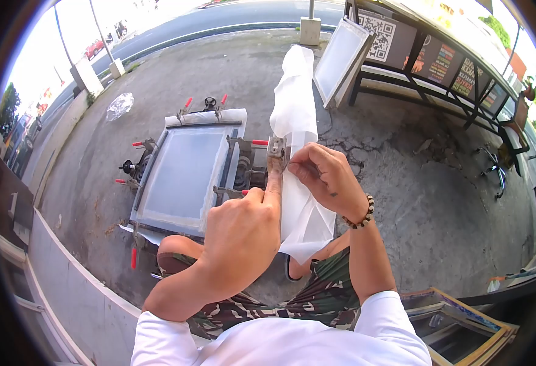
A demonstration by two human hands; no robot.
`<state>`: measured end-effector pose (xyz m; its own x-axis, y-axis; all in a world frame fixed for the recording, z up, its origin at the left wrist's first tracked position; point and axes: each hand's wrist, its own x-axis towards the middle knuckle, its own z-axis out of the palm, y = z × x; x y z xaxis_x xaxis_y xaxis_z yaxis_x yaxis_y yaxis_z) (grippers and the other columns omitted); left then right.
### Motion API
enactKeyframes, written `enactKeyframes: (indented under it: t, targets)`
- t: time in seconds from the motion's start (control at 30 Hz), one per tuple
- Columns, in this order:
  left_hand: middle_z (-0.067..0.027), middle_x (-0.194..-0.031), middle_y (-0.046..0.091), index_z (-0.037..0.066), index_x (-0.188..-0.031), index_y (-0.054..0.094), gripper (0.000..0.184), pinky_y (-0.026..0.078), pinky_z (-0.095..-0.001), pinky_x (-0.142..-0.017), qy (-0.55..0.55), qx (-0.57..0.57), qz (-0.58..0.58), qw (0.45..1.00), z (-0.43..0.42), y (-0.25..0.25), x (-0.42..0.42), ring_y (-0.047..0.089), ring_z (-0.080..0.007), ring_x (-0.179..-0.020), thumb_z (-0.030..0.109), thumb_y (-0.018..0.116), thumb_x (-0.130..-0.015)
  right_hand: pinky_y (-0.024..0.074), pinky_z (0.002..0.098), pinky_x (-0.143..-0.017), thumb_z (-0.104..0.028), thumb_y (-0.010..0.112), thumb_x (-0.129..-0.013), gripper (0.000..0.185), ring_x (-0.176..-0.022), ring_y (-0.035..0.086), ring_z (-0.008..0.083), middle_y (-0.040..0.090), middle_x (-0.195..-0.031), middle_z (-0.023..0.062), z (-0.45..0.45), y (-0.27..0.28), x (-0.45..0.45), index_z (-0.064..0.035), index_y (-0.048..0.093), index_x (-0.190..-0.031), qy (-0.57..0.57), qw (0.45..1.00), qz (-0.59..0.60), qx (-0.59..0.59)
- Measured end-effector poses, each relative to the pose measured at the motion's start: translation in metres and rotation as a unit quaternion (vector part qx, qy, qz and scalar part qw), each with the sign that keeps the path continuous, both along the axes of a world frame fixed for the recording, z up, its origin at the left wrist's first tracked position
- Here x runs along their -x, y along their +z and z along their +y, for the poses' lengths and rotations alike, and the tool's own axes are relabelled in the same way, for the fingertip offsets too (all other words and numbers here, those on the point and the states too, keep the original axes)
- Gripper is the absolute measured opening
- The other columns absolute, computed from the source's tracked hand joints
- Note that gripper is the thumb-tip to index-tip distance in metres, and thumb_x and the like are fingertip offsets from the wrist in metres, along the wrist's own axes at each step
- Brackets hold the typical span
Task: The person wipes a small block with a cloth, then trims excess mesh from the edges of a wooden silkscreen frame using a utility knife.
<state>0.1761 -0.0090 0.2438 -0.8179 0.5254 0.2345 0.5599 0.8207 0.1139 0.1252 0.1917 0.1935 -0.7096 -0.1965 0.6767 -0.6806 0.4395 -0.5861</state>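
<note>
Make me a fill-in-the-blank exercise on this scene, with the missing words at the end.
1. The clamp handles around the framed screen are coloured ____.
2. The wrist behind the right hand wears a beaded ____.
3. The left hand stretches a single ____ out to the small metal piece.
4. In this view, the framed screen lies to the ____ of the long white sheet.

Missing words: red; bracelet; finger; left.
</note>
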Motion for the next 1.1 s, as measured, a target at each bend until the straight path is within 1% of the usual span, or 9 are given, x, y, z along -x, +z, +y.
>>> enactKeyframes:
  t: [0.3,0.37,0.5,0.53,0.57,0.6,0.67,0.93,1.1]
  targets:
    - [-0.0129,-0.083,0.067,0.002,-0.143,0.053,0.053,0.055,-0.0455,-0.064,0.009,-0.038,-0.026,0.999,-0.004,-0.029,-0.003,0.068,-0.0355,-0.069,0.013,0.061,-0.091,0.0497,0.0321,-0.068,0.001,0.061,-0.095,0.007,-0.069,0.060,0.0250,0.063,-0.079,0.0131,0.006,-0.003,-0.002,0.0000,0.056,-0.099,0.018,0.999,-0.023,-0.036]
    - [-0.0134,-0.082,0.066,0.002,-0.143,0.053,0.055,0.055,-0.0460,-0.065,-0.009,-0.049,-0.013,0.999,-0.007,-0.030,0.000,0.068,-0.0360,-0.069,0.012,0.061,-0.090,0.0516,0.0370,-0.071,-0.001,0.060,-0.095,0.008,-0.077,0.066,0.0350,0.067,-0.084,0.0186,0.003,0.009,-0.007,0.0019,0.053,-0.099,0.013,0.996,-0.065,-0.054]
    - [-0.0170,-0.081,0.069,-0.007,-0.141,0.051,0.059,0.055,-0.0456,-0.065,-0.031,-0.058,-0.031,0.997,-0.009,-0.035,0.006,0.069,-0.0369,-0.070,0.009,0.061,-0.086,0.0506,0.0326,-0.071,-0.007,0.062,-0.098,0.013,-0.073,0.064,0.0233,0.068,-0.084,0.0147,0.003,0.001,-0.002,0.0011,0.053,-0.104,0.015,0.994,-0.093,-0.057]
    - [-0.0190,-0.080,0.070,-0.010,-0.126,0.057,0.044,0.055,-0.0446,-0.064,-0.032,-0.074,-0.055,0.995,-0.010,-0.030,0.007,0.070,-0.0370,-0.071,0.008,0.061,-0.086,0.0500,0.0312,-0.070,-0.007,0.063,-0.097,0.017,-0.074,0.062,0.0187,0.068,-0.084,0.0130,0.002,-0.005,0.000,-0.0005,0.052,-0.108,0.018,0.995,-0.094,-0.009]
    - [-0.0190,-0.080,0.070,-0.010,-0.126,0.057,0.044,0.055,-0.0446,-0.064,-0.021,-0.075,-0.060,0.995,-0.010,-0.029,0.006,0.070,-0.0370,-0.071,0.008,0.061,-0.086,0.0495,0.0298,-0.070,-0.008,0.065,-0.097,0.021,-0.074,0.061,0.0141,0.069,-0.084,0.0113,0.004,-0.010,0.002,-0.0020,0.051,-0.112,0.020,0.995,-0.094,0.041]
    - [-0.0192,-0.079,0.070,-0.009,-0.116,0.058,0.034,0.055,-0.0439,-0.064,-0.019,-0.078,-0.083,0.993,-0.010,-0.028,0.007,0.070,-0.0369,-0.072,0.008,0.061,-0.087,0.0483,0.0269,-0.066,-0.012,0.069,-0.096,0.032,-0.072,0.061,0.0096,0.071,-0.084,0.0094,0.011,-0.016,0.007,-0.0047,0.049,-0.120,0.009,0.996,-0.089,0.008]
    - [-0.0193,-0.075,0.069,-0.003,-0.093,0.056,0.012,0.055,-0.0428,-0.062,-0.052,-0.100,-0.050,0.992,-0.013,-0.036,0.007,0.070,-0.0364,-0.071,0.007,0.061,-0.088,0.0477,0.0259,-0.064,-0.014,0.070,-0.096,0.036,-0.069,0.061,0.0093,0.072,-0.082,0.0091,0.001,-0.013,0.005,-0.0049,0.049,-0.123,0.003,0.996,-0.083,0.024]
    - [-0.0166,-0.075,0.068,-0.003,-0.100,0.058,0.016,0.054,-0.0449,-0.059,-0.008,-0.045,-0.082,0.996,-0.010,-0.019,-0.011,0.070,-0.0360,-0.068,0.008,0.062,-0.089,0.0473,0.0227,-0.061,-0.011,0.070,-0.096,0.025,-0.062,0.061,0.0060,0.071,-0.071,0.0089,0.001,-0.016,0.011,-0.0050,0.065,-0.121,-0.019,1.000,-0.024,0.002]
    - [-0.0170,-0.082,0.070,-0.003,-0.108,0.058,0.023,0.056,-0.0454,-0.059,0.034,-0.001,-0.077,0.996,0.001,-0.017,-0.023,0.071,-0.0368,-0.065,0.008,0.061,-0.089,0.0462,0.0217,-0.058,-0.010,0.071,-0.096,0.025,-0.061,0.060,0.0053,0.071,-0.071,0.0094,0.003,-0.015,0.014,-0.0044,0.065,-0.120,-0.006,1.000,-0.002,0.000]
